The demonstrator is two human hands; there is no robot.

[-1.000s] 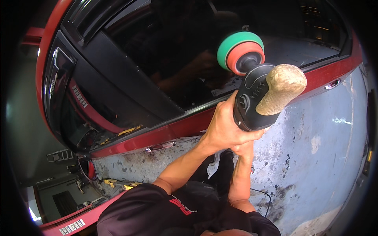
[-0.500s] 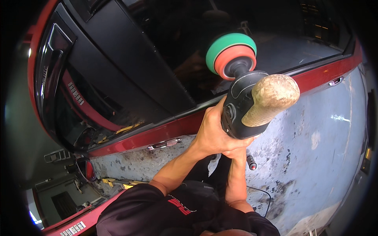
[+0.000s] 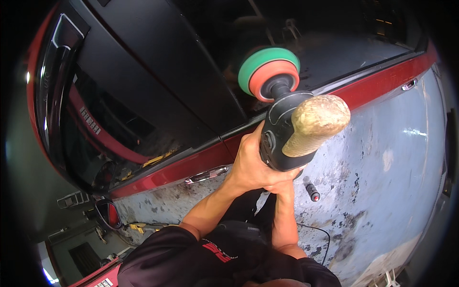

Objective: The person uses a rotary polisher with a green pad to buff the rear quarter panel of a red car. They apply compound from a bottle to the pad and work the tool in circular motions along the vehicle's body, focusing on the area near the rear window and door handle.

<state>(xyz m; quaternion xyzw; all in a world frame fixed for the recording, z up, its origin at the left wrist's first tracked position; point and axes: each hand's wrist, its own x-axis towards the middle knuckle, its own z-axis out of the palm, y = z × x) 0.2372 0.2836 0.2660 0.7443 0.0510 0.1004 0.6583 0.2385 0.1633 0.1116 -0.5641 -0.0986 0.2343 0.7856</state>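
Observation:
Both my hands are wrapped round a black electric polisher (image 3: 275, 126). My left hand (image 3: 248, 165) closes on the lower part of its body, fingers mostly hidden behind it. My right hand (image 3: 283, 185) grips just beneath, largely covered by the left hand and the tool. A pale, worn sleeve (image 3: 318, 124) covers the part nearest me. At the far end is a round pad with a green face (image 3: 246, 71) and an orange backing (image 3: 268, 81). It faces the dark side window (image 3: 330, 52) of a red car; whether it touches the glass cannot be made out.
Below the window run the car's red door panel (image 3: 377, 91) and a chrome handle (image 3: 207, 175). A side mirror (image 3: 109, 214) sticks out at the left. On the stained grey-blue floor (image 3: 377, 162) lie a black cylindrical object with a red tip (image 3: 312, 192) and a dark cable (image 3: 327, 241).
The polisher, with both hands on it, has moved left along the window and slightly toward me. The view has shifted a little. My grip looks the same.

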